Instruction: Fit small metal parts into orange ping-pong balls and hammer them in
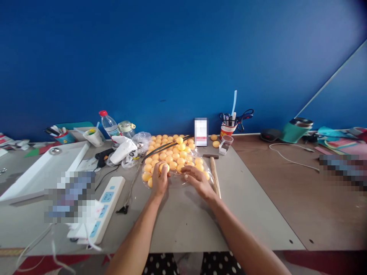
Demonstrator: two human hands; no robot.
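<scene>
Left hand grips a ball, right hand opens beside it, at the near edge of a bag of balls.
From the left: the left hand (160,180) grasps a ball (164,167) between thumb and curled fingers, at the bag's near edge, perhaps to keep it from rolling; being round, it has no long axis and points nowhere. A black band (166,146) slants across the balls from near left to far right, why I cannot tell. The clear bag (178,178) lies flat, probably keeping its balls together. The right hand (200,183) has loosely parted fingers, nothing seen in them; whether they touch the plastic, I cannot tell. Beyond, a phone (201,133) stands upright, likely for viewing. A hammer (214,173) lies head away, handle toward the person.
</scene>
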